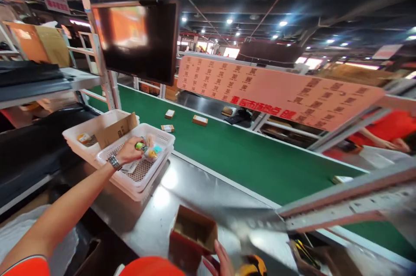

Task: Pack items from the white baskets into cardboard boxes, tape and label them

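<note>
My left hand [130,151] reaches out into a white perforated basket [162,138] and is closed round a small green and yellow item [140,146]. More small packets [152,151] lie in the basket beside it. A watch sits on that wrist. My right hand [222,261] is at the bottom of the view, its fingers against the side of an open brown cardboard box [193,235] that stands on the steel worktop [169,198]. Only part of that hand shows.
A second white basket [81,131] with a cardboard flap stands behind the first. A green conveyor belt [247,154] carries several small parcels. A black monitor [139,37] and a pink sign [276,92] hang above. Another person in red [386,131] works at the right.
</note>
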A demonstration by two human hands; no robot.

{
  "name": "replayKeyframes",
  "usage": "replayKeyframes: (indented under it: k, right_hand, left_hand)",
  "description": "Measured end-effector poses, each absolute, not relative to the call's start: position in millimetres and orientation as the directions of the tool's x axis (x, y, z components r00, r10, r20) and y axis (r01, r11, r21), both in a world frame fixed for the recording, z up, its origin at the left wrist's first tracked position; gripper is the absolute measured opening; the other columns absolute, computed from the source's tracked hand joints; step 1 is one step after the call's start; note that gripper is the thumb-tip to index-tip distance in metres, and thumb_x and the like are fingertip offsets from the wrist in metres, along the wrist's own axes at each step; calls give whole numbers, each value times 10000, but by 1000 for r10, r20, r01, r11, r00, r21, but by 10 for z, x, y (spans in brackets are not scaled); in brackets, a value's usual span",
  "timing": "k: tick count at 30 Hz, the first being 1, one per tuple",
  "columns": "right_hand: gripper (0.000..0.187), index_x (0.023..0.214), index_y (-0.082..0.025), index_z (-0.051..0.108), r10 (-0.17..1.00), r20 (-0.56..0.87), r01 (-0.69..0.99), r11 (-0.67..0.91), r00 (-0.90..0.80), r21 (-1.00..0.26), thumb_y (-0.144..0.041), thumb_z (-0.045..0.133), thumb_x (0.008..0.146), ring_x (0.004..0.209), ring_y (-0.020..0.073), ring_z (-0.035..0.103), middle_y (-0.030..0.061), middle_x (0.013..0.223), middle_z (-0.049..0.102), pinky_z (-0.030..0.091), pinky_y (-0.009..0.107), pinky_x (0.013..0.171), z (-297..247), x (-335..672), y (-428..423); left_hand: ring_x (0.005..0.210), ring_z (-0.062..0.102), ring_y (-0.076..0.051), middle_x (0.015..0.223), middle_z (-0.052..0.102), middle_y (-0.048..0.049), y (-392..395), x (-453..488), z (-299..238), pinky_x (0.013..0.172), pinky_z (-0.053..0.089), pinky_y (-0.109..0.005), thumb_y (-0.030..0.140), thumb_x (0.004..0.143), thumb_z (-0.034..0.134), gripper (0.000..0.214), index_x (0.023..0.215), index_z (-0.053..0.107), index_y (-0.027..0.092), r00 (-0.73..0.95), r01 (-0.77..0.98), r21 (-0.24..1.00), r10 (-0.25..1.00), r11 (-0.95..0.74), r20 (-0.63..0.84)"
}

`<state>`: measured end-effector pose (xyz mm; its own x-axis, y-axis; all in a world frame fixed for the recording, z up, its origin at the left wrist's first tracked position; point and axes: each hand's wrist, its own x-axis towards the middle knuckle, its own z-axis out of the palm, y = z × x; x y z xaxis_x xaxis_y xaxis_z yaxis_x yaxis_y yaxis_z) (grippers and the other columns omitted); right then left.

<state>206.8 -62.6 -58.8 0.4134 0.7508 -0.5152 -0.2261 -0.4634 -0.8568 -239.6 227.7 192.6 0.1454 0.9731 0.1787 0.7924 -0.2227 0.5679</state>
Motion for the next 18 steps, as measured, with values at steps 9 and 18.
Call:
replayKeyframes:
  k: [9, 18]
  right_hand:
    - [824, 1218, -262, 729, 783, -550, -448, -397, 290, -801, -847, 934, 674, 935, 326, 826, 75, 1045, 820, 683, 462, 837, -388, 1917, -727]
    - [820, 1240, -271, 711, 774, -554, -462, -388, 306, -797, -825, 931, 678, 860, 266, 790, 25, 958, 778, 674, 414, 765, -623, 1928, -704]
  left_hand:
    - [1111, 740, -326, 1140, 765, -103, 910, -271, 849, 1006, 590, -399, 109, 674, 741, 311, 952, 818, 227, 773, 557, 683, 597, -473, -216]
    - [1103, 812, -482, 1017, 857, -221, 805, 558, 260, 978, 597, -549, 268, 668, 868, 231, 875, 807, 187, 602, 794, 487, 576, -363, -553]
